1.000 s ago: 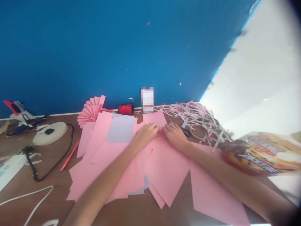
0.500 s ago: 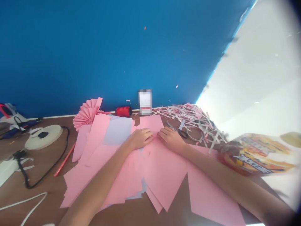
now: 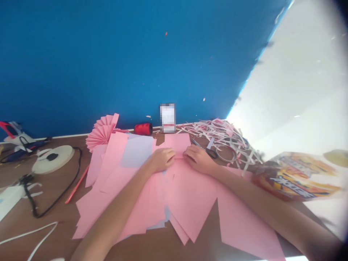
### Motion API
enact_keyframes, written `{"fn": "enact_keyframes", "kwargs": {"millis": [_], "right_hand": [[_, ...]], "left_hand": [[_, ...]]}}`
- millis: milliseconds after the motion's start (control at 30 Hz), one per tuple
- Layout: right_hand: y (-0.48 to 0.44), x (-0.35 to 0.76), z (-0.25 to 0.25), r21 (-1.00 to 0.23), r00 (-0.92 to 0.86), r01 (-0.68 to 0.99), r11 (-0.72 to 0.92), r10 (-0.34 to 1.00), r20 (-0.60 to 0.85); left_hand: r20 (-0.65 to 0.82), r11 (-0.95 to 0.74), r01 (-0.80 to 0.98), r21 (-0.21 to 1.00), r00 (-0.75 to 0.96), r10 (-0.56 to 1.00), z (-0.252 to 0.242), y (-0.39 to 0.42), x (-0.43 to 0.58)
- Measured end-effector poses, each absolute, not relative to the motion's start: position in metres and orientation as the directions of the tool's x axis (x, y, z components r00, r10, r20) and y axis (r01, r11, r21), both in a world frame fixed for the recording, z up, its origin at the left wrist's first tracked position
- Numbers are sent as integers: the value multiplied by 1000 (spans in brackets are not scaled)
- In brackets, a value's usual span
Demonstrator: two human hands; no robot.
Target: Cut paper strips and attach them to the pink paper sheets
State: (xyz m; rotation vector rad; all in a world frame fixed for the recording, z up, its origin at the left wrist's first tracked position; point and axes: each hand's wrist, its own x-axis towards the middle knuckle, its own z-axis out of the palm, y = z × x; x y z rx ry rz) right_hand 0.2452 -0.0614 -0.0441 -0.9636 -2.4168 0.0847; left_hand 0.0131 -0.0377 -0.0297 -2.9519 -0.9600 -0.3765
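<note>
A pink paper strip with a narrow fold (image 3: 178,148) lies across the middle, between both hands. My left hand (image 3: 162,159) has its curled fingers pressed on the strip's left end. On the right end, my right hand (image 3: 198,158) grips the fold with bent fingers. Beneath and in front of them are large pink sheets (image 3: 193,195), overlapping one another. More pink sheets and a pale lilac sheet (image 3: 136,150) spread to the left. The fingertips' undersides are hidden.
A pink pleated fan (image 3: 102,132), a red thread spool (image 3: 143,129) and an upright phone (image 3: 168,117) stand along the wall. Scissors (image 3: 211,153), a tape ring (image 3: 226,153), paper shreds (image 3: 217,128) and a snack packet (image 3: 299,177) lie right. Left are a red pen (image 3: 77,184) and cables.
Both hands have shifted very slightly, and the folded edge between them shows more clearly. The view has moved a little.
</note>
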Motion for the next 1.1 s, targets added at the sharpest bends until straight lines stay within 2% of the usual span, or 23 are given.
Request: {"fn": "enact_keyframes", "kwargs": {"millis": [133, 367, 567, 833, 1000, 1100], "right_hand": [[-62, 246, -42, -263, -691, 553, 790, 612, 386], [-54, 253, -29, -236, -673, 683, 691, 721, 166], [-45, 264, -25, -211, -641, 751, 626, 767, -8], [-49, 265, -18, -266, -660, 730, 629, 750, -38], [-47, 267, -15, -353, -656, 712, 607, 755, -24], [-45, 268, -16, -403, -588, 752, 521, 807, -53]], "left_hand": [[194, -811, 564, 156, 787, 585, -33, -37, 9], [204, -770, 576, 274, 748, 632, -32, -36, 11], [160, -709, 548, 444, 730, 664, -25, -35, 12], [-105, -519, 551, 654, 745, 659, -5, -24, -3], [-192, -379, 618, 689, 659, 727, 2, -24, -8], [-181, -404, 624, 669, 664, 726, 3, -24, -8]]}}
